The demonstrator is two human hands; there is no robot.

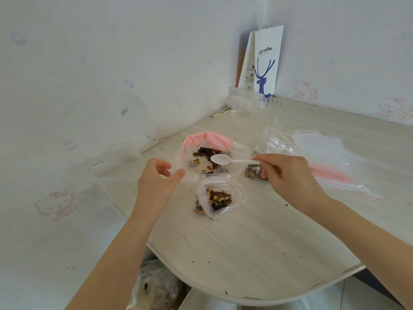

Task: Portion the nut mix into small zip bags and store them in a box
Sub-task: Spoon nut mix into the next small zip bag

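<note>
Item 1. Writing: one white paper carrier bag stood against the wall at 1 o'clock, printed "luckin coffee" above a blue deer. A second flat paper packet leaned behind it at its 9 o'clock; its print was too small to read.

Item 2. Zip bags with contents, three counted. One large bag with a pink strip lay open at 12 o'clock on the bench, with nut mix scattered inside. One small bag sat at its 6 o'clock, mouth open, part-filled with nuts. One more small bag of nuts lay at 3 o'clock of the large one, partly under my right hand.

Item 3. Empty zip bags: a loose pile at 2 o'clock, red-edged; number not countable.

Item 4. One white plastic spoon, bowl empty, held over the large bag.

Item 5. One clear plastic cup at 1 o'clock, in front of the carrier bag.

Item 6. One plastic sack below the bench edge at 7 o'clock; contents unclear.

Hands, two. My right hand pinched the spoon handle. My left hand was loosely curled, thumb tip at the large bag's rim; I could not tell whether it gripped the clear plastic.
</note>
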